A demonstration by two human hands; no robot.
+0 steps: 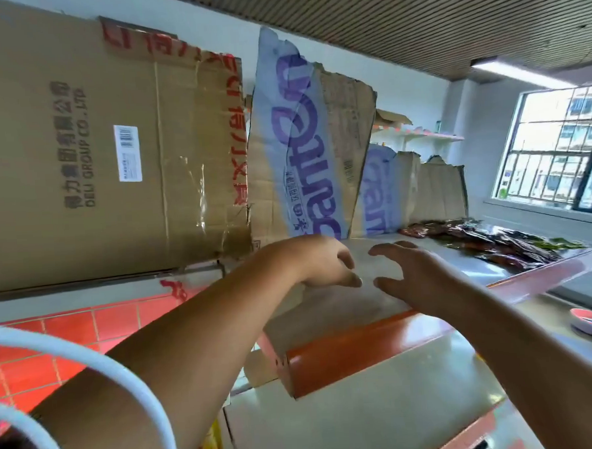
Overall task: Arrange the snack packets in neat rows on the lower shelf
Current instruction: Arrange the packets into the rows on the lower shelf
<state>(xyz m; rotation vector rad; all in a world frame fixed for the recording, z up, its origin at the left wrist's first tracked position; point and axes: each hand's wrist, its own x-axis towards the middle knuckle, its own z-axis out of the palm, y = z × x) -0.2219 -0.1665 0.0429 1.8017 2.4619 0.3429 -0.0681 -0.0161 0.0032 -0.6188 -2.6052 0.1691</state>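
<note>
Head view, tilted: flattened cardboard (112,148) stands along the back of the shelf (362,344), probably as a backstop so stock cannot slide off behind. The left hand (324,264) reaches out over the shelf top, its fingers (349,281) loosely curled and holding nothing. Just beside it, the right hand (417,276) hovers with its fingers spread, also holding nothing. The snack packets (487,241) lie in a loose heap farther right on the same shelf, well apart from both hands and not yet in rows.

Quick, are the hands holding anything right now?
Left hand: open, holding nothing.
Right hand: open, fingers spread, holding nothing.
</note>
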